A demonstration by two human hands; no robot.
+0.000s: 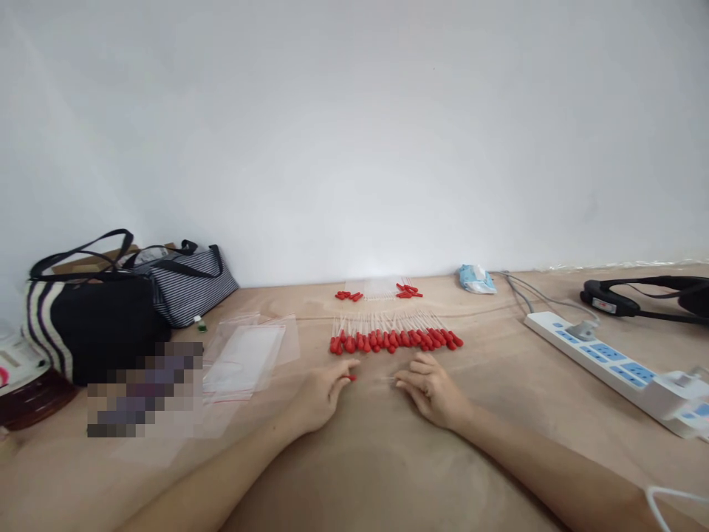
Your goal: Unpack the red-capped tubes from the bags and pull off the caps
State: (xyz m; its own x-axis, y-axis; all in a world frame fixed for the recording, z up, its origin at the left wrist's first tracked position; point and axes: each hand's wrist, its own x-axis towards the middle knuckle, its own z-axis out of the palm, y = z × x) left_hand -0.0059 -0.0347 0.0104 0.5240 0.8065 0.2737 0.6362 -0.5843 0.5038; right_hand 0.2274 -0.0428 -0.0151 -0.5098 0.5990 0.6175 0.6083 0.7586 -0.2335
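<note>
My left hand [324, 391] is closed in a pinch on a small red rubber bulb [350, 377], only partly visible between the fingertips. Across a short gap, my right hand [435, 388] pinches a thin clear tube [388, 378] whose end points left toward the bulb. Just beyond both hands lies a row of several droppers [391, 339], thin pale tubes with red bulbs toward me. Farther back, loose red bulbs [348, 295] lie left of a group of thin clear tubes [379, 290], and more red bulbs [408, 291] lie on the right.
Clear zip bags [244, 362] lie left, beside a blurred-out item [145, 390]. A black bag [105, 325], a striped bag [193, 284] and a small green bottle [200, 324] stand behind. On the right are a blue-white packet [476, 279], power strip [603, 358] and black headset [614, 299].
</note>
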